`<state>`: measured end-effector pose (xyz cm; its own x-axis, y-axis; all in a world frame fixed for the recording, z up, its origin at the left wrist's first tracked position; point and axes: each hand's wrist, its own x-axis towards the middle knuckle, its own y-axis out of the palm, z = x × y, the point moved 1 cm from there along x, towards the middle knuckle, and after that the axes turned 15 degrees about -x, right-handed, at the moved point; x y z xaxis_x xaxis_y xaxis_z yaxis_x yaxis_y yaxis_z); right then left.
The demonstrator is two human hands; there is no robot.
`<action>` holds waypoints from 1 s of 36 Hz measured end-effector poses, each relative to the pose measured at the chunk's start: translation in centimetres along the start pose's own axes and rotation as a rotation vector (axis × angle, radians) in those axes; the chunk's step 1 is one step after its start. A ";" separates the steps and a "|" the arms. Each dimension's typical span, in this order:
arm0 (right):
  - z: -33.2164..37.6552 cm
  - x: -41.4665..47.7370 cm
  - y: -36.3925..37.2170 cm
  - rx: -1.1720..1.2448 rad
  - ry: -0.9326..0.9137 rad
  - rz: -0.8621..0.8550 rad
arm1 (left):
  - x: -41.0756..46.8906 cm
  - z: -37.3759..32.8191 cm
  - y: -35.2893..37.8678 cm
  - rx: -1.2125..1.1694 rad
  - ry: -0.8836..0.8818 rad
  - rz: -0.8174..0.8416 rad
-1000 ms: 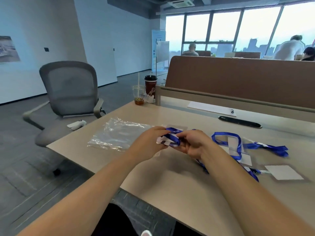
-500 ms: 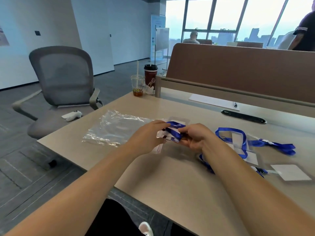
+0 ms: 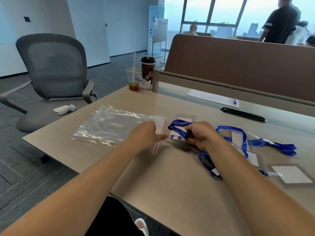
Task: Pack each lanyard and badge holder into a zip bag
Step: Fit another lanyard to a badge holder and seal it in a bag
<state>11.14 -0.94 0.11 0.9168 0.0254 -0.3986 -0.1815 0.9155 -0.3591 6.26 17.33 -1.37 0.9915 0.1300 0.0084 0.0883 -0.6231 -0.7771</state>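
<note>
A stack of clear zip bags with red zip strips lies on the left part of the desk. My left hand lies over the bags' zip edge, thumb stretched out to the right; its fingertips are hidden. My right hand grips a folded blue lanyard with its badge holder just right of the bags, a little above the desk. Another clear badge holder lies behind it. More blue lanyards and a bundled one lie to the right, with a white-card badge holder.
Two drink cups stand at the desk's far left corner beside a brown partition. A paper sheet with a pen and a black cable slot lie at the back. A grey office chair stands left. People are beyond the partition.
My left hand has let go of the folded lanyard and moved left onto the zip edge of the bags. My right hand still holds the lanyard and badge holder.
</note>
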 end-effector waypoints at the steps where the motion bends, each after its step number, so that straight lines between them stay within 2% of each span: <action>1: 0.0 0.1 -0.1 0.006 -0.001 -0.006 | 0.1 -0.2 0.1 0.010 0.001 0.006; 20: -0.3 0.0 -1.1 -0.009 -0.038 -0.014 | 0.7 -0.2 0.5 -0.010 -0.039 -0.022; 32: -0.4 -0.9 -0.8 -0.019 -0.035 0.087 | 0.7 -0.1 -0.5 -0.190 0.035 -0.144; 36: -0.3 -1.3 -0.8 -0.042 -0.035 0.106 | 0.4 -0.2 -1.0 -0.252 0.055 -0.130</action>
<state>10.03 -1.84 0.65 0.9035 0.1354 -0.4067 -0.2917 0.8895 -0.3517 6.59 17.84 -0.42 0.9735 0.1833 0.1369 0.2287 -0.7772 -0.5861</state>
